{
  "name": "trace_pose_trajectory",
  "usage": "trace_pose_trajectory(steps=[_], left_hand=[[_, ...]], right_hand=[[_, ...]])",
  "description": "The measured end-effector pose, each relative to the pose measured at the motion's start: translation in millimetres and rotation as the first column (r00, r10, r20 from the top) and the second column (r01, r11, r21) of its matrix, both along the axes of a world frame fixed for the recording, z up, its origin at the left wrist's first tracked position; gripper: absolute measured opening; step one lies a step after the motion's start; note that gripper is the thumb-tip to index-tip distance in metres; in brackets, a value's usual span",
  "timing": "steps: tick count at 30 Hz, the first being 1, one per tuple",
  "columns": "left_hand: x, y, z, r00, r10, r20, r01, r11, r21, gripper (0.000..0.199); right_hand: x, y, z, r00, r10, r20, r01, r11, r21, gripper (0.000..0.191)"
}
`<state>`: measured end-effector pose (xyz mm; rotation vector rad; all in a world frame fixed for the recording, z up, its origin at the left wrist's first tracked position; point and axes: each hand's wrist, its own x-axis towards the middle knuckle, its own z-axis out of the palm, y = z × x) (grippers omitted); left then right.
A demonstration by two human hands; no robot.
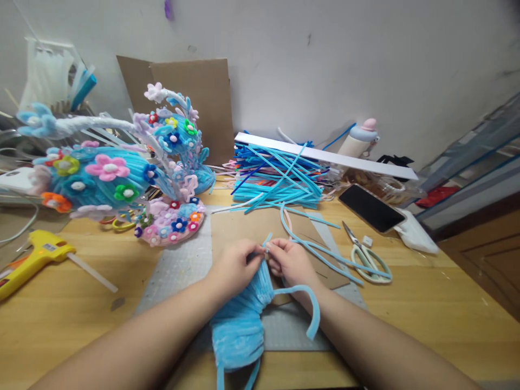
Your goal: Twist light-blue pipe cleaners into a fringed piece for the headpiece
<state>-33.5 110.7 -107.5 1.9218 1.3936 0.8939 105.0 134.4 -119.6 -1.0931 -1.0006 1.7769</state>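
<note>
A bundle of light blue pipe cleaners (pixel 239 338), cinched near its middle, lies between my forearms over the cutting mat (pixel 170 276). At its far end my left hand (pixel 235 265) pinches the blue stems between thumb and fingers. My right hand (pixel 293 264) is closed there too, its fingertips meeting the left ones. A short blue tip sticks up between the hands. One loose blue stem (pixel 312 309) curves out from the cinched part to the right, under my right wrist. Two more strands hang from the near end.
Yellow glue gun (pixel 44 252) at left; flower-covered pipe cleaner ornaments (pixel 108 168) behind it. A pile of blue pipe cleaners (pixel 280 189) lies at the back. To the right are scissors (pixel 368 257), a phone (pixel 371 207) and a bottle (pixel 359 141). Brown cardboard (pixel 244 225) covers part of the mat.
</note>
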Motion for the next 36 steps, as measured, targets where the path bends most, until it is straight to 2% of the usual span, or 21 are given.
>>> trace_pose_trajectory(steps=[4, 8, 13, 17, 20, 26, 31, 36], left_hand=[[2.0, -4.4, 5.6, 0.989, -0.063, -0.133, 0.078, 0.991, 0.110, 0.020], [-0.9, -4.1, 6.1, 0.986, -0.044, -0.160, 0.061, 0.993, 0.099, 0.019], [-5.3, 0.7, 3.0, 0.999, -0.018, -0.046, 0.017, 1.000, -0.021, 0.018], [-4.8, 3.4, 4.8, 0.994, -0.105, 0.031, 0.105, 0.994, -0.021, 0.029], [-4.7, 3.3, 7.6, 0.988, -0.154, 0.022, 0.155, 0.988, -0.016, 0.028], [-4.9, 3.0, 8.3, 0.987, -0.156, 0.036, 0.158, 0.986, -0.047, 0.026], [-5.2, 5.1, 6.3, 0.991, -0.136, 0.012, 0.136, 0.989, -0.054, 0.016], [-3.9, 5.2, 5.0, 0.994, -0.111, 0.024, 0.112, 0.992, -0.065, 0.013]], right_hand=[[2.3, -0.4, 1.5, 0.994, 0.039, -0.104, -0.048, 0.996, -0.080, 0.026], [7.0, -0.9, 1.3, 0.982, 0.108, -0.153, -0.123, 0.989, -0.087, 0.024], [9.7, 0.2, 0.0, 0.982, 0.189, -0.010, -0.190, 0.980, -0.060, 0.022], [11.2, 2.5, 2.2, 0.958, 0.235, 0.162, -0.238, 0.971, 0.001, 0.016], [14.2, 5.8, 2.8, 0.932, 0.299, 0.205, -0.303, 0.953, -0.010, 0.013], [17.9, 7.9, 2.4, 0.933, 0.347, 0.094, -0.343, 0.938, -0.055, 0.016], [20.6, 7.1, 6.4, 0.919, 0.392, -0.030, -0.393, 0.914, -0.101, 0.017], [22.2, 8.2, 8.1, 0.917, 0.392, -0.079, -0.400, 0.902, -0.165, 0.014]])
